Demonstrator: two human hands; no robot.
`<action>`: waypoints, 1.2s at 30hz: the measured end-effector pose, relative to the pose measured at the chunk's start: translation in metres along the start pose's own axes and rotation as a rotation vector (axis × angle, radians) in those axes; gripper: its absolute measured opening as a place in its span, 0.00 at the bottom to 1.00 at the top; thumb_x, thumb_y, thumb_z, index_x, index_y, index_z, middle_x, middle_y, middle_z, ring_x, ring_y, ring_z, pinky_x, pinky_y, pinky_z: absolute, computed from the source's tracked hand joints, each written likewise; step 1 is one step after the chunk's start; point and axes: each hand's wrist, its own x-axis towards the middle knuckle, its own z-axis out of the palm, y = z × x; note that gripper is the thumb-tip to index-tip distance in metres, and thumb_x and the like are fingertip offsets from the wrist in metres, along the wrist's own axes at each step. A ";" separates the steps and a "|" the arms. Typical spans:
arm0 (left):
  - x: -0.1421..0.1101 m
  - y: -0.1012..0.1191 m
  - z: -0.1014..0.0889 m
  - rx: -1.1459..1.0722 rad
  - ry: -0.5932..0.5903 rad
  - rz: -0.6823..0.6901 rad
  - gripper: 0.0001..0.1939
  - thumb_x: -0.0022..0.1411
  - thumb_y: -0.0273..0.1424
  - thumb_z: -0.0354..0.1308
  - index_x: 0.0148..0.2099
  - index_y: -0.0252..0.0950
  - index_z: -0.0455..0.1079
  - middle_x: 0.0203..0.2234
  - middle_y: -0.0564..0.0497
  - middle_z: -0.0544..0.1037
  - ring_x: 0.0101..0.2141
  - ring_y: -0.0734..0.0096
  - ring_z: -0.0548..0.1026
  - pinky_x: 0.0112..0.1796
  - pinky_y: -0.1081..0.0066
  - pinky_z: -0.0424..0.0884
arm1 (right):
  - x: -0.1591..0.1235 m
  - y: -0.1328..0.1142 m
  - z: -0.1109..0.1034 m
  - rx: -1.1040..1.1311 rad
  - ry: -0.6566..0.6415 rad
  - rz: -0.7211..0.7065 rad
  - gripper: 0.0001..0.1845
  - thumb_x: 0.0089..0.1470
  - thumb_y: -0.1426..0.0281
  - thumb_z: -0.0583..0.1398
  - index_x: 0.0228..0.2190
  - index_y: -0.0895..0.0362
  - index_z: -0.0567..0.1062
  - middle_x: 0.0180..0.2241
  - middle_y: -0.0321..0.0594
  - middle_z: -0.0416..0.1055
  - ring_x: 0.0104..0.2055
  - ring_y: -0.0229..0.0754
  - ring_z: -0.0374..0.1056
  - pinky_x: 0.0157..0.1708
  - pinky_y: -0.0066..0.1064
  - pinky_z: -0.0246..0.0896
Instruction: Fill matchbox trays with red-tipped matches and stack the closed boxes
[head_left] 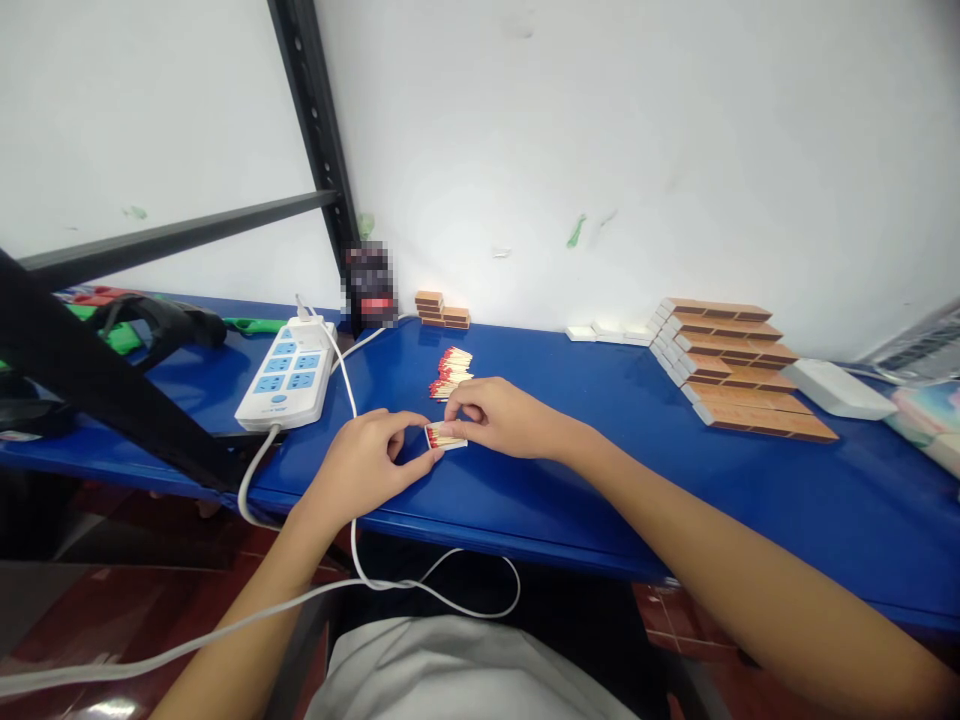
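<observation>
A small white matchbox tray with red-headed matches in it rests on the blue table in front of me. My left hand grips its left end between thumb and forefinger. From the right, my right hand reaches over the tray with curled fingers, the thumb and fingertips closed on the matches inside. Just beyond my hands lies a loose pile of matches, red heads mostly to the left.
Stacked brown matchboxes stand on the right, with a smaller stack by the wall. Small white pieces line the wall. A power strip and black rack post stand left; a white cable hangs over the table's front edge.
</observation>
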 end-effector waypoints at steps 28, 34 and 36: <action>0.000 0.000 0.002 0.002 -0.013 -0.015 0.15 0.66 0.45 0.66 0.48 0.41 0.81 0.21 0.58 0.68 0.26 0.71 0.69 0.32 0.69 0.62 | -0.002 -0.003 0.001 -0.054 -0.040 0.003 0.10 0.67 0.66 0.63 0.33 0.58 0.77 0.30 0.35 0.71 0.32 0.36 0.61 0.34 0.30 0.50; 0.000 0.001 0.000 0.002 -0.022 -0.023 0.15 0.66 0.45 0.66 0.48 0.42 0.82 0.21 0.58 0.68 0.26 0.70 0.69 0.32 0.69 0.62 | 0.000 -0.002 0.006 0.004 -0.015 -0.022 0.06 0.65 0.68 0.65 0.35 0.57 0.80 0.29 0.33 0.68 0.31 0.36 0.61 0.34 0.29 0.50; 0.000 0.001 0.000 -0.002 -0.018 -0.022 0.15 0.66 0.45 0.66 0.48 0.42 0.82 0.20 0.58 0.68 0.26 0.70 0.69 0.32 0.69 0.62 | 0.000 -0.001 0.007 0.010 0.005 -0.036 0.05 0.66 0.70 0.64 0.36 0.57 0.81 0.29 0.33 0.68 0.32 0.36 0.61 0.35 0.29 0.51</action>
